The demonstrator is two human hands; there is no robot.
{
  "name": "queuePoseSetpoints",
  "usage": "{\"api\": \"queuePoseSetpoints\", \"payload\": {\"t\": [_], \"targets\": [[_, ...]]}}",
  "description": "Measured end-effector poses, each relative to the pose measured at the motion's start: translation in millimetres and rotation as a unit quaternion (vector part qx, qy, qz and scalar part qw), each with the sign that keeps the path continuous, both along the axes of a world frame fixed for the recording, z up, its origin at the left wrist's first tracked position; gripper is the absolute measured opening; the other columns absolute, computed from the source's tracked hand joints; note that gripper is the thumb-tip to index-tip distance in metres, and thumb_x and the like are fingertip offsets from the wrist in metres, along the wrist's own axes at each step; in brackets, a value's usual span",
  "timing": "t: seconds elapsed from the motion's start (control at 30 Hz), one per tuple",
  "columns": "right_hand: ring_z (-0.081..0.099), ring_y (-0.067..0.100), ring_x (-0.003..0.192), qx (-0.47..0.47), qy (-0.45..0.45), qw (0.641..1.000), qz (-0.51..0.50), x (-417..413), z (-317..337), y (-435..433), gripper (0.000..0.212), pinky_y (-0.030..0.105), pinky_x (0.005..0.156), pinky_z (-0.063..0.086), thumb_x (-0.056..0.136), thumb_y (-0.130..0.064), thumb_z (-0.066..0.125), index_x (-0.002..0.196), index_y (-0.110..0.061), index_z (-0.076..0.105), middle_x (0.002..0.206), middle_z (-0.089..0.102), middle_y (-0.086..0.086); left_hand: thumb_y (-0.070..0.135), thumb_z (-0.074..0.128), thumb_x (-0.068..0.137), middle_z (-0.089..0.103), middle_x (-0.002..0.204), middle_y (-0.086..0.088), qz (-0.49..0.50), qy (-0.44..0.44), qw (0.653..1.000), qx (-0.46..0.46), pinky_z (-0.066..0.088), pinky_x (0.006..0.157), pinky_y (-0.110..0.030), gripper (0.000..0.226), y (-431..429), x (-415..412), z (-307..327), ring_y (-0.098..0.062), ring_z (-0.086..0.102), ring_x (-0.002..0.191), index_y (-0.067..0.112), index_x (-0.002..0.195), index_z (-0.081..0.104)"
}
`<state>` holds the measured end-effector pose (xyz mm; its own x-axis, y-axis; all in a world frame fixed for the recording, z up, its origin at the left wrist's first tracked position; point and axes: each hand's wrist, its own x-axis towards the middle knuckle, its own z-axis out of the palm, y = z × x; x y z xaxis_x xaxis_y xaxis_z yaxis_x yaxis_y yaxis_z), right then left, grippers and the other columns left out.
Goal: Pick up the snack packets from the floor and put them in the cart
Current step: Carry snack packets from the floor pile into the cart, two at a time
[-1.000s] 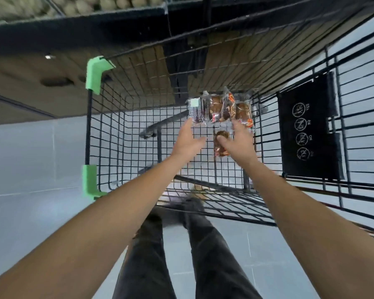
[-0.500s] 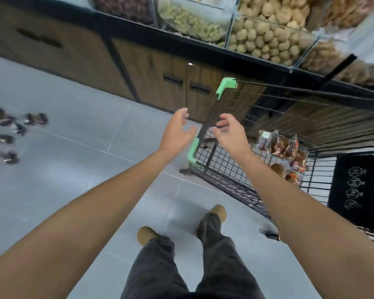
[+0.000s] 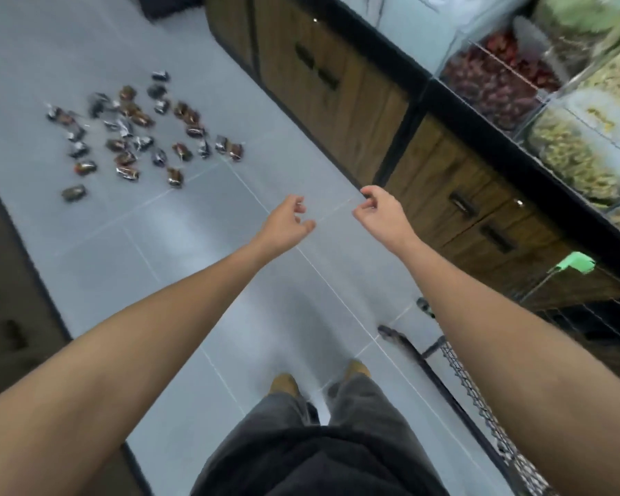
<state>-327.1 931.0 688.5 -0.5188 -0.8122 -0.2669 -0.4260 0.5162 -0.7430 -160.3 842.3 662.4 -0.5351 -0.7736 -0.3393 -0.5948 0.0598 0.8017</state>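
Several small brown and silver snack packets (image 3: 136, 134) lie scattered on the grey tiled floor at the upper left. My left hand (image 3: 287, 223) and my right hand (image 3: 380, 213) hang in the air over the floor, well short of the packets. Their fingers are loosely curled and hold nothing. The black wire cart (image 3: 480, 399) with a green corner guard (image 3: 575, 262) shows only partly at the lower right; its inside is out of view.
Wooden cabinets (image 3: 366, 102) with black handles run along the right, with clear bins of bulk snacks (image 3: 569, 137) above them. A dark cabinet edge (image 3: 11, 316) borders the floor on the left. My legs and brown shoes (image 3: 283, 383) stand on the tiles.
The view has swung left from the cart to the floor. Both hands have left the packets in the cart and come away empty. The scattered packets are now in full view.
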Motion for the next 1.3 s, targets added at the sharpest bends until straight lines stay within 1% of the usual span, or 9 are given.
{"api": "queuePoseSetpoints", "payload": {"t": [0.1, 0.2, 0.3, 0.4, 0.53, 0.7, 0.83, 1.0, 1.3], "targets": [[0.056, 0.016, 0.091, -0.01, 0.002, 0.999, 0.049, 36, 1, -56, 0.042, 0.028, 0.087, 0.045, 0.089, -0.013, 0.057, 0.129, -0.007, 0.051, 0.099, 0.057, 0.005, 0.018, 0.061, 0.09, 0.052, 0.129, -0.008, 0.065, 0.005, 0.998, 0.01, 0.043, 0.089, -0.028, 0.054, -38, 42, 5, -0.021, 0.054, 0.098, 0.008, 0.139, 0.038], [0.055, 0.015, 0.086, -0.017, 0.006, 0.995, 0.097, 67, 0, -111, 0.04, 0.022, 0.077, 0.042, 0.088, -0.012, 0.055, 0.127, -0.005, 0.053, 0.094, 0.057, 0.003, 0.019, 0.061, 0.091, 0.054, 0.126, -0.005, 0.13, 0.006, 0.991, 0.009, 0.042, 0.093, -0.031, 0.053, -75, 77, 11, -0.025, 0.056, 0.107, 0.009, 0.138, 0.04], [0.054, 0.016, 0.08, -0.015, 0.004, 0.99, 0.143, 95, -3, -171, 0.038, 0.019, 0.065, 0.039, 0.088, -0.012, 0.054, 0.125, -0.007, 0.054, 0.09, 0.057, 0.002, 0.02, 0.06, 0.091, 0.053, 0.123, -0.003, 0.197, 0.008, 0.98, 0.021, 0.043, 0.091, -0.03, 0.052, -115, 109, 13, -0.024, 0.056, 0.106, 0.01, 0.138, 0.04], [0.053, 0.014, 0.08, -0.022, -0.013, 0.984, 0.177, 124, -10, -237, 0.037, 0.017, 0.065, 0.038, 0.088, -0.01, 0.056, 0.125, -0.006, 0.055, 0.083, 0.056, -0.002, 0.021, 0.06, 0.091, 0.053, 0.127, -0.005, 0.241, 0.012, 0.97, 0.03, 0.046, 0.088, -0.033, 0.052, -164, 141, 10, -0.025, 0.057, 0.105, 0.011, 0.138, 0.04], [0.051, 0.015, 0.078, -0.027, -0.032, 0.974, 0.222, 159, -16, -331, 0.036, 0.009, 0.057, 0.037, 0.088, -0.009, 0.056, 0.124, -0.006, 0.056, 0.085, 0.055, 0.001, 0.019, 0.057, 0.092, 0.052, 0.129, -0.006, 0.285, 0.004, 0.958, 0.027, 0.04, 0.08, -0.024, 0.049, -237, 176, 17, -0.017, 0.053, 0.099, 0.011, 0.137, 0.041], [0.051, 0.015, 0.076, -0.011, -0.049, 0.961, 0.272, 196, -22, -434, 0.037, 0.023, 0.068, 0.039, 0.087, -0.01, 0.056, 0.124, -0.007, 0.055, 0.076, 0.053, -0.004, 0.02, 0.057, 0.092, 0.051, 0.131, -0.005, 0.32, -0.025, 0.946, 0.037, 0.039, 0.078, -0.023, 0.047, -320, 211, 24, -0.017, 0.053, 0.101, 0.011, 0.136, 0.041], [0.052, 0.014, 0.081, 0.005, -0.049, 0.951, 0.307, 219, -22, -501, 0.036, 0.023, 0.069, 0.038, 0.089, -0.014, 0.053, 0.125, -0.009, 0.054, 0.08, 0.055, -0.006, 0.022, 0.057, 0.092, 0.049, 0.135, -0.006, 0.356, -0.044, 0.933, 0.039, 0.038, 0.084, -0.023, 0.052, -374, 235, 24, -0.02, 0.054, 0.11, 0.011, 0.139, 0.039], [0.048, 0.01, 0.068, 0.024, -0.049, 0.938, 0.341, 242, -27, -565, 0.036, 0.02, 0.058, 0.037, 0.089, -0.014, 0.052, 0.125, -0.011, 0.053, 0.08, 0.054, -0.002, 0.022, 0.057, 0.092, 0.049, 0.136, -0.006, 0.393, -0.063, 0.917, 0.041, 0.035, 0.085, -0.02, 0.051, -426, 259, 22, -0.021, 0.052, 0.117, 0.012, 0.139, 0.04], [0.055, 0.018, 0.084, 0.056, -0.054, 0.95, 0.302, 281, -47, -676, 0.037, 0.032, 0.081, 0.046, 0.09, -0.015, 0.055, 0.126, -0.012, 0.053, 0.084, 0.054, -0.004, 0.022, 0.058, 0.092, 0.047, 0.14, -0.009, 0.363, -0.072, 0.928, 0.052, 0.036, 0.095, -0.025, 0.052, -545, 300, -6, -0.025, 0.049, 0.123, 0.008, 0.138, 0.04]]}}
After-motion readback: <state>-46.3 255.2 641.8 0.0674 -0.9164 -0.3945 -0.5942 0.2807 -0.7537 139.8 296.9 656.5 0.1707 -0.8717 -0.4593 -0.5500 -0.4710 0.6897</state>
